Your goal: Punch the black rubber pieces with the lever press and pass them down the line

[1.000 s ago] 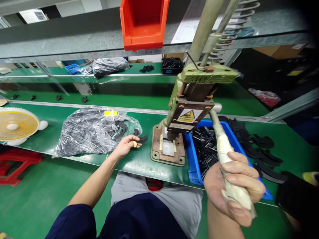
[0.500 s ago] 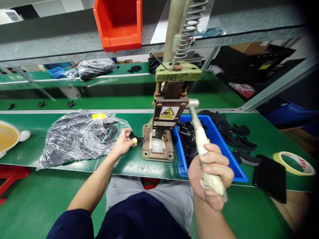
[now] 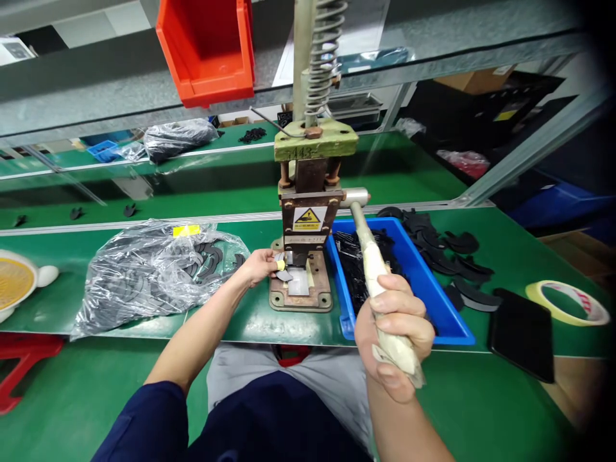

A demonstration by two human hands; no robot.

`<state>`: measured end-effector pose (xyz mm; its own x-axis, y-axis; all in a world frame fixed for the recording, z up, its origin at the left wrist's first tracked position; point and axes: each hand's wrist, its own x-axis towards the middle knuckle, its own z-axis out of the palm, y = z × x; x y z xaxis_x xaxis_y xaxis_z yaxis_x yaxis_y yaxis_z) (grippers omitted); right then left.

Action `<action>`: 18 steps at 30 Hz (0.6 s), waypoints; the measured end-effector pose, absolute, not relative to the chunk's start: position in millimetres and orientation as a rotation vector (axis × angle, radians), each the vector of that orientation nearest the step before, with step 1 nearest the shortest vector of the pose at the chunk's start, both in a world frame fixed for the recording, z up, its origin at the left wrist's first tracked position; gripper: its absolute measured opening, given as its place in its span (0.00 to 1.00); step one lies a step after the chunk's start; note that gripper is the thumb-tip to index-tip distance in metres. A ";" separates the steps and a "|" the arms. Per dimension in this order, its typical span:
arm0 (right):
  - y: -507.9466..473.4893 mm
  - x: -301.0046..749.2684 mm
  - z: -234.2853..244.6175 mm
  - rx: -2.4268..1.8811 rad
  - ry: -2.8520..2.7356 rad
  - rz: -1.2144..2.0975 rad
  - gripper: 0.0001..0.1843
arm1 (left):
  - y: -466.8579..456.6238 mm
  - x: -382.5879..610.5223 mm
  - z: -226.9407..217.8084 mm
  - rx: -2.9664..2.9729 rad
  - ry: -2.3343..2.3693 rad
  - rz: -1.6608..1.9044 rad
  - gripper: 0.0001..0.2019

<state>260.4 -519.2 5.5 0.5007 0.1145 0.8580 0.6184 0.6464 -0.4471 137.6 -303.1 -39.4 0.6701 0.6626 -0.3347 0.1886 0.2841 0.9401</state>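
A green hand press (image 3: 308,212) stands on the green bench, with a yellow warning label on its head. My right hand (image 3: 394,333) is closed around the press lever's cloth-wrapped handle (image 3: 380,289), which slopes down toward me. My left hand (image 3: 262,264), a yellow cot on one finger, holds a small curved black part (image 3: 283,274) on the press base plate (image 3: 301,292), just under the head.
A clear plastic bag of black curved parts (image 3: 149,269) lies left of the press. A blue tray (image 3: 433,301) of black pieces sits right of it, with loose curved parts (image 3: 452,256), a black pad (image 3: 522,333) and a tape roll (image 3: 565,301) beyond. A red bin (image 3: 206,51) hangs overhead.
My left hand has carried the black part from beside the bag onto the press base. My right hand stays closed on the lever. The view has swung to the right.
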 end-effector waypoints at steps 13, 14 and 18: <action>-523.7 256.6 9.8 -0.875 -0.991 -0.321 0.13 | -295.8 149.1 -38.4 1.324 0.960 0.257 0.11; -523.3 256.5 10.3 -0.866 -0.992 -0.324 0.13 | -293.4 149.8 -37.9 1.323 0.972 0.217 0.11; -520.2 255.7 11.5 -0.857 -0.962 -0.349 0.13 | -285.5 152.7 -36.0 1.296 0.979 0.049 0.10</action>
<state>255.7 -520.2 11.5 0.5498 0.1005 0.8293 0.6083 0.6322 -0.4799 152.7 -285.5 -36.0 0.6161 0.5368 -0.5764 0.4768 0.3282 0.8154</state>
